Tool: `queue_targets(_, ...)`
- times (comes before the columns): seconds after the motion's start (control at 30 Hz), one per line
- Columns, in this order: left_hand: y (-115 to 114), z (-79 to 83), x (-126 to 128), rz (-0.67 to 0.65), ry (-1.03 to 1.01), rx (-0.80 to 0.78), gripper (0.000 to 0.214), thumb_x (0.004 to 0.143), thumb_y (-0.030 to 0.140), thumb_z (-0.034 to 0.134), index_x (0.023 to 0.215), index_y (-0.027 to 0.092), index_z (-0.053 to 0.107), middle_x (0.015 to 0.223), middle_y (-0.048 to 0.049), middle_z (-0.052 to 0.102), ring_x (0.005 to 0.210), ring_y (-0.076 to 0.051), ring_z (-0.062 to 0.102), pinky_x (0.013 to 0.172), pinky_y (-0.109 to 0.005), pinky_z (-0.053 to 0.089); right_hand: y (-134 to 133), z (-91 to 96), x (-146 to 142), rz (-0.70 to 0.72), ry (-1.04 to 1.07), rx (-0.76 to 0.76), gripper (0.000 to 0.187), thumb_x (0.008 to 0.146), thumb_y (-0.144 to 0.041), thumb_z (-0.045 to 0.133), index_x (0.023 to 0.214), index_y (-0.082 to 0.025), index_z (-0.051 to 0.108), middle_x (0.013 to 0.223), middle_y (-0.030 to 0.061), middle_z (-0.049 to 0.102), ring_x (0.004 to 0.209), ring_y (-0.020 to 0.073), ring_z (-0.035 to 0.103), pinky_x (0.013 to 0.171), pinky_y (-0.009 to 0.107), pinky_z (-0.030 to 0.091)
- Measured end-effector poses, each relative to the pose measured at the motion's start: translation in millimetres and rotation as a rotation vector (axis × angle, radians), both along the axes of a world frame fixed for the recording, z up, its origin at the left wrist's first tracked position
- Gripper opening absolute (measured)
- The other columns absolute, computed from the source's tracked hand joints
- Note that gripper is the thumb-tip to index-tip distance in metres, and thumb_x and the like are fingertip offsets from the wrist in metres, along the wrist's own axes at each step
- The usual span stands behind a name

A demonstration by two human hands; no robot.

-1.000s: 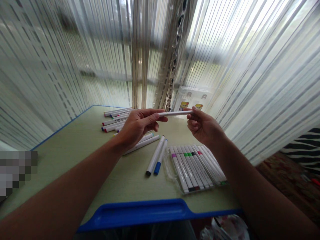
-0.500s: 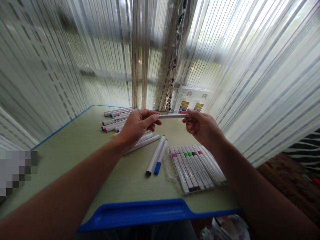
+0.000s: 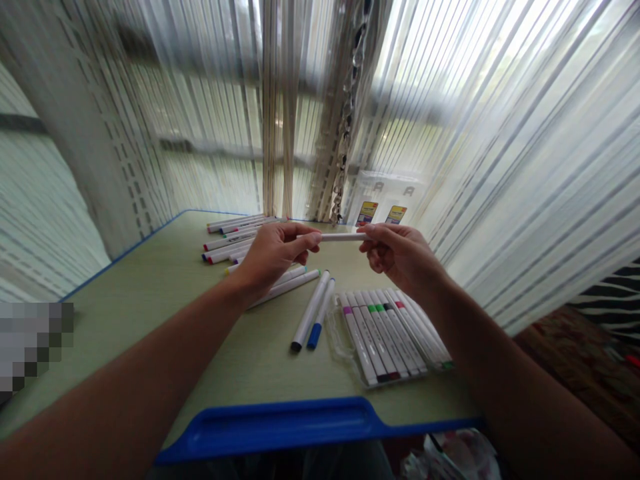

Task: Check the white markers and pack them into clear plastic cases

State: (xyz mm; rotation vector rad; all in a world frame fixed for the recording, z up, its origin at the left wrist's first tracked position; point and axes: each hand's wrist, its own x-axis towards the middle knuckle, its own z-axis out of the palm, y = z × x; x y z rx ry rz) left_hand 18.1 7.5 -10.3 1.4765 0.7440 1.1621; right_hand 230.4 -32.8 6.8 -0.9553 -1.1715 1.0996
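A white marker is held level above the table, stretched between my two hands. My left hand pinches its left end between thumb and fingers. At the right end, my right hand grips it the same way; both tips are hidden by my fingers. Below, a clear plastic case holds a row of white markers, some with coloured bands. Beside it lie a black-ended marker and a blue-capped marker. Loose white markers lie behind and under my left hand.
The pale green table has a blue rim with a moulded blue tray at the front. A clear case lid with yellow labels stands at the back against striped curtains. A plastic bag sits below the front edge.
Both hands have lowered slightly, and my right hand has shifted a little left, so a shorter stretch of marker shows between them. The markers on the table have not moved.
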Motion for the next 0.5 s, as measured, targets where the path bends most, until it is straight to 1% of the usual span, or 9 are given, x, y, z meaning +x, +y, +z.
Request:
queue_targets(0.13,-0.6,-0.6,-0.7,-0.01,0.032,0.021,0.022,0.075,0.033,0.078,0.083,0.012,0.073,0.069,-0.0025,0.066,0.053,-0.007,0.051,0.054,-0.023,0.04,-0.7,-1.9,-0.1,0.037,-0.056,0.033,0.02,0.075,-0.032,0.082,0.075,-0.015,0.073,0.06,0.0011,0.067,0.038,0.0053,0.049,0.035,0.018,0.038)
queue_targets(0.23,-1.1,-1.0,-0.2,-0.023,0.048,0.037,0.021,0.075,0.032,0.078,0.081,0.013,0.071,0.068,-0.0024,0.066,0.054,-0.008,0.053,0.055,-0.024,0.042,-1.2,-2.3,-0.8,0.048,-0.097,0.054,0.024,0.07,-0.034,0.086,0.074,-0.015,0.072,0.059,0.0005,0.066,0.038,0.0055,0.05,0.035,0.018,0.039)
queue_targets(0.37,-2.9,-0.3,0.9,-0.054,0.09,0.069,0.018,0.076,0.029,0.076,0.083,0.012,0.071,0.071,-0.0031,0.068,0.055,-0.009,0.055,0.056,-0.024,0.043,-2.0,-2.6,-3.0,0.037,-0.161,0.066,0.03,0.063,-0.036,0.09,0.074,-0.014,0.072,0.057,-0.0003,0.065,0.039,0.006,0.051,0.034,0.018,0.04)
queue_targets(0.5,-6.1,1.9,0.9,-0.077,0.175,0.103,0.022,0.078,0.031,0.074,0.085,0.01,0.074,0.07,-0.0034,0.068,0.057,-0.01,0.055,0.056,-0.024,0.042,-3.5,-3.8,-5.8,0.014,-0.264,0.104,0.035,0.062,-0.04,0.09,0.077,-0.013,0.074,0.058,-0.0003,0.064,0.038,0.0056,0.049,0.033,0.018,0.038)
